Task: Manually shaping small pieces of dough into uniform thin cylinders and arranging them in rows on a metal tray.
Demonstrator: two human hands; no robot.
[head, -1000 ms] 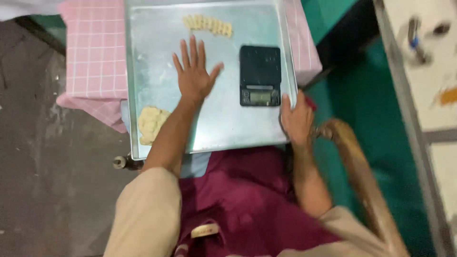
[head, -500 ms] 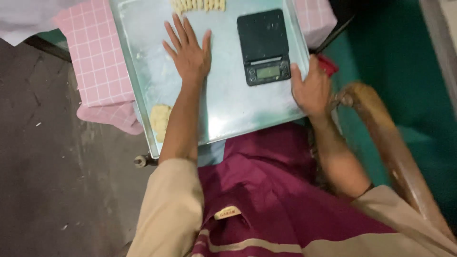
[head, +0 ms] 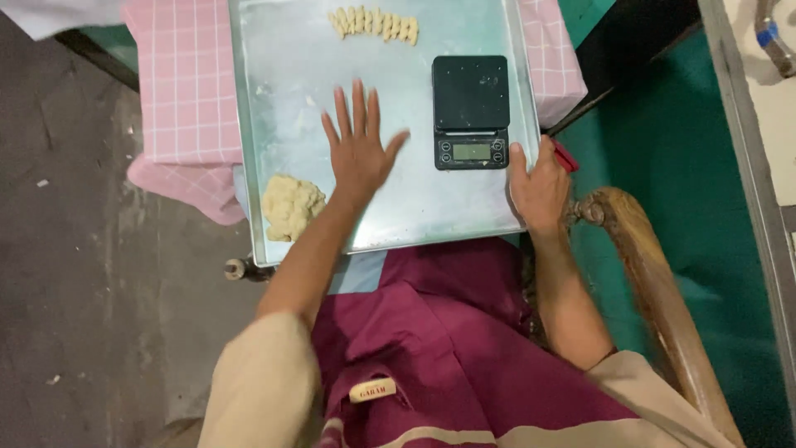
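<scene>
Pressing left hand [head: 358, 153] flat, fingers spread, on metal tray [head: 282, 83], right hand [head: 539, 187] clamped on its near corner beside scale [head: 471, 112]; sliding risks knocking dough lump [head: 292, 206] off.

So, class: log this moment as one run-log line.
left hand: flat, open on metal tray | right hand: gripping tray edge | dough lump: near-left corner | scale: right | shaped pieces: far row

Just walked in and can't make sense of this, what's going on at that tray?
A seated person presses the left hand flat, fingers spread, on a metal tray. The right hand grips the tray's near right corner. A lump of dough, a black scale and a row of small dough pieces lie on it.
</scene>
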